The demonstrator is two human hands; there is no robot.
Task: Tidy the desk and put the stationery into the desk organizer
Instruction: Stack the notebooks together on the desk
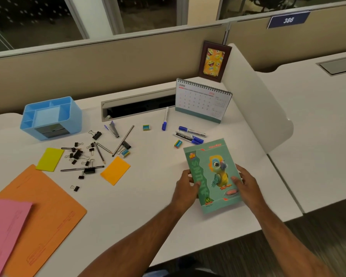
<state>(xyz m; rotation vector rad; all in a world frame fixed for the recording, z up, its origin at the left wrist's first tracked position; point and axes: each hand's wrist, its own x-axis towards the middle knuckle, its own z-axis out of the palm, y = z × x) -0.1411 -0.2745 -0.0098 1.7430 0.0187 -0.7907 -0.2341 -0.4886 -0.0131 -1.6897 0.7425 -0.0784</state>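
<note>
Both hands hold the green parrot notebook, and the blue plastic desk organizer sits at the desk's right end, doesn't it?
Not quite. In the head view both hands hold the green parrot notebook, but the blue plastic desk organizer sits at the left end.

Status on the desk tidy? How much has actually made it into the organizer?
Done: nothing visible; the light blue plastic desk organizer looks empty. In hand: the left hand and right hand both grip the green parrot-cover notebook. Left: black binder clips, pencils, blue-capped markers, erasers, yellow sticky pad, orange sticky pad, orange folder.
</note>
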